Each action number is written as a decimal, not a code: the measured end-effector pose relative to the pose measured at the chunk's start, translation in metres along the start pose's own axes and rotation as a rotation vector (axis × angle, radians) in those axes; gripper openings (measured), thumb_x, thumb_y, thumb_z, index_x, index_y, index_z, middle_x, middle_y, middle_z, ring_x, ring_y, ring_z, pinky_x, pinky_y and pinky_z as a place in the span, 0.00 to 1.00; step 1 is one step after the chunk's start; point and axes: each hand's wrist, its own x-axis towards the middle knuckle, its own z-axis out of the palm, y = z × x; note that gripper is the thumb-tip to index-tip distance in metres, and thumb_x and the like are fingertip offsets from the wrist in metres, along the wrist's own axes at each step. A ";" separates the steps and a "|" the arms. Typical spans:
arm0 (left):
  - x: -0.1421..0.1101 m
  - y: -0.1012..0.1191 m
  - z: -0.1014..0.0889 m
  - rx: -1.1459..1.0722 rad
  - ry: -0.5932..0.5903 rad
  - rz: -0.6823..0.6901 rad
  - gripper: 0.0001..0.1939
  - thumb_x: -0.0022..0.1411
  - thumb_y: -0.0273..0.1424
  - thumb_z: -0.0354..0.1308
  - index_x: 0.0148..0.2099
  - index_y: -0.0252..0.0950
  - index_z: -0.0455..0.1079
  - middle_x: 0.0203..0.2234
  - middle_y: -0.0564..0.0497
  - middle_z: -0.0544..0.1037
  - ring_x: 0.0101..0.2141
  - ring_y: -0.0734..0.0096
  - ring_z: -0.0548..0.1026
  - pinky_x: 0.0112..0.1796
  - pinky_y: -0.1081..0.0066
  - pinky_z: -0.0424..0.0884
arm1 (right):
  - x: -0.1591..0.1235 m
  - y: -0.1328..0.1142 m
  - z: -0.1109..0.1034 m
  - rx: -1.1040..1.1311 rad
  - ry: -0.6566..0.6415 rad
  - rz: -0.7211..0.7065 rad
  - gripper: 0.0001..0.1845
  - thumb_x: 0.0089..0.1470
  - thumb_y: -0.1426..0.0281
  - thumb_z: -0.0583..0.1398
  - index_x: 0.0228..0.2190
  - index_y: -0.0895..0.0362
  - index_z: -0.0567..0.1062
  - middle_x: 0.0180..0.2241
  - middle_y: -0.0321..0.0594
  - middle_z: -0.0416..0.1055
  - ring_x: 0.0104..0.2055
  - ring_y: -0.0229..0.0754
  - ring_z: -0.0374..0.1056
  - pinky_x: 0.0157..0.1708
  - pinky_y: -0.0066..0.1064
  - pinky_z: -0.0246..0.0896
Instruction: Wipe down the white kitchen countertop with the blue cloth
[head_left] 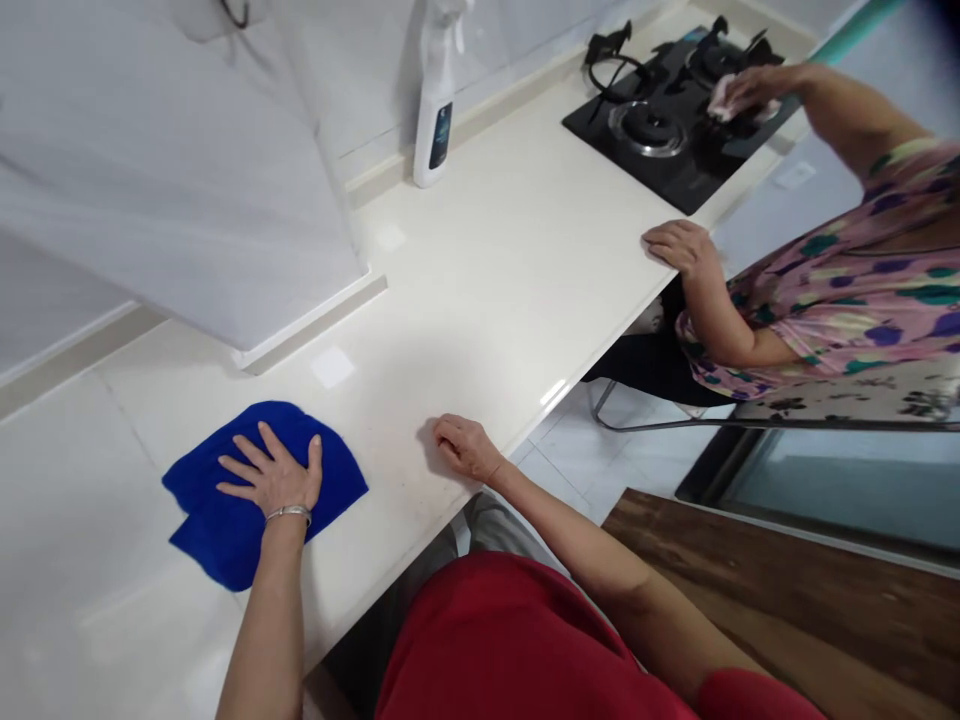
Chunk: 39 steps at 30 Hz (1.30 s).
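Note:
My left hand (279,475) lies flat with fingers spread on a blue cloth (225,540), pressing it against the white countertop (517,260). The cloth is spread out, with a notch in its left edge. A bracelet circles my left wrist. My right hand (463,447) rests near the counter's front edge, its fingers curled in and nothing showing in them.
A white spray bottle (435,110) stands against the back wall. At the far right, another person wipes a black gas stove (667,120) with a pale cloth (724,98), their other hand on the counter edge. A wall corner (300,325) juts onto the counter.

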 end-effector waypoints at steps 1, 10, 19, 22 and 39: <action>-0.002 0.001 0.001 0.016 0.001 0.034 0.49 0.62 0.59 0.37 0.73 0.31 0.37 0.72 0.25 0.38 0.68 0.21 0.31 0.60 0.23 0.32 | 0.001 0.000 0.000 -0.004 0.001 -0.004 0.10 0.49 0.80 0.51 0.29 0.52 0.63 0.29 0.37 0.65 0.31 0.39 0.60 0.33 0.30 0.57; -0.076 0.077 0.036 0.092 -0.111 0.484 0.47 0.62 0.55 0.47 0.73 0.33 0.40 0.73 0.31 0.37 0.70 0.31 0.27 0.63 0.27 0.29 | -0.001 0.003 0.000 0.025 0.022 0.005 0.09 0.50 0.79 0.53 0.29 0.52 0.63 0.29 0.36 0.65 0.32 0.40 0.61 0.34 0.30 0.59; -0.101 0.119 0.054 0.069 -0.182 0.621 0.44 0.62 0.51 0.51 0.73 0.39 0.42 0.73 0.36 0.39 0.70 0.32 0.31 0.64 0.28 0.33 | 0.001 0.003 0.002 0.014 0.391 0.230 0.16 0.50 0.81 0.52 0.39 0.54 0.69 0.45 0.45 0.66 0.46 0.43 0.67 0.45 0.35 0.67; -0.102 0.096 0.046 0.065 -0.156 0.667 0.41 0.63 0.52 0.49 0.73 0.46 0.43 0.74 0.44 0.42 0.71 0.38 0.35 0.66 0.31 0.39 | 0.000 0.003 0.002 -0.023 0.349 0.225 0.15 0.51 0.80 0.52 0.39 0.54 0.70 0.44 0.44 0.68 0.45 0.44 0.67 0.46 0.35 0.67; -0.168 -0.133 -0.012 0.103 0.025 -0.113 0.36 0.66 0.51 0.46 0.72 0.47 0.48 0.73 0.48 0.47 0.72 0.45 0.39 0.68 0.37 0.43 | -0.016 0.015 0.006 -0.199 0.310 0.139 0.09 0.56 0.72 0.53 0.33 0.55 0.73 0.40 0.43 0.70 0.42 0.44 0.68 0.42 0.37 0.66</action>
